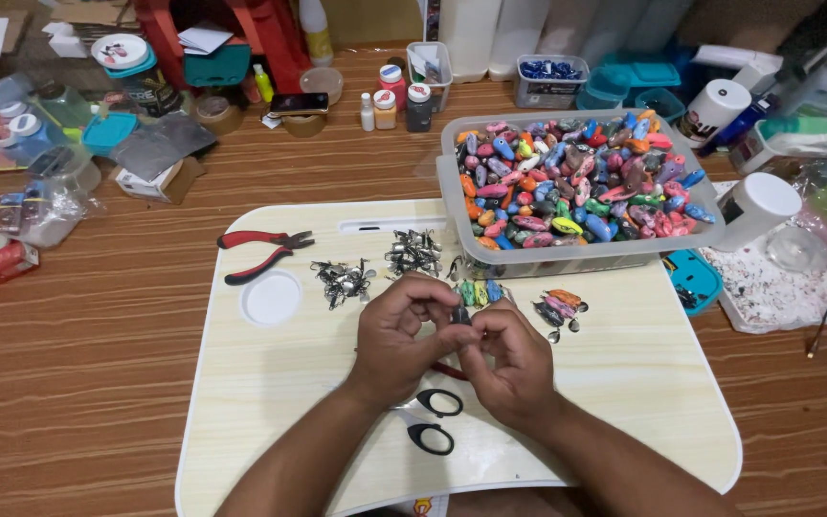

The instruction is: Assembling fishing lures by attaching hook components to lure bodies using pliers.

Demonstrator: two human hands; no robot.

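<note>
Head view: a pale lap tray (241, 383) lies on the wooden floor; at its far right edge stands a clear tub (461, 206) heaped with coloured lures. Near centre, the left hand (396, 335) and right hand (509, 362) meet, fingertips of both pinching one small dark lure (459, 314). Left of the tub lie red-handled pliers (262, 253); beside them, metal clip piles (342, 280).
</note>
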